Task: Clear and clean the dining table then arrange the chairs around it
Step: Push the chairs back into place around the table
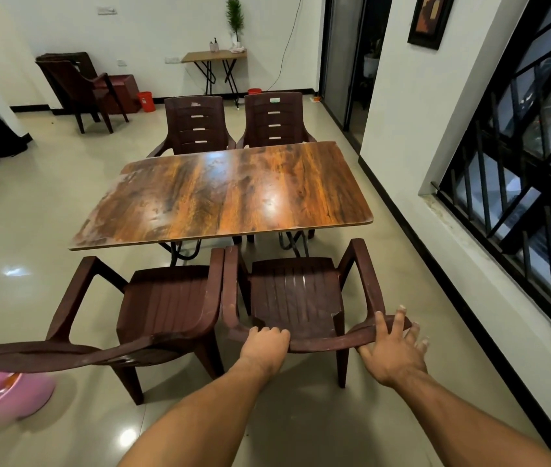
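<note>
Our left hand (265, 342) grips the chair (296, 298) back, fingertips hidden; our right hand (392, 350) rests spread there. Bench (233, 190) glossy; floor (48, 214) tiled.

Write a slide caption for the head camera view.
Left hand grips, right hand touches the near right chair at the wooden table.

There was one rectangular glossy wood-grain dining table (227, 193). Dark brown slatted plastic armchairs numbered four: near-left chair (166, 308), near-right chair (296, 298), far-left chair (196, 126), far-right chair (274, 121). One dark cushioned armchair (82, 85) made five seats. Red plastic buckets numbered two: left bucket (146, 101), right bucket (254, 91). There was one pink plastic basin (1, 396), one light wooden folding side table (213, 56), one dark-framed picture (429, 18), and two bare hands: left hand (265, 345), right hand (394, 352).
</note>
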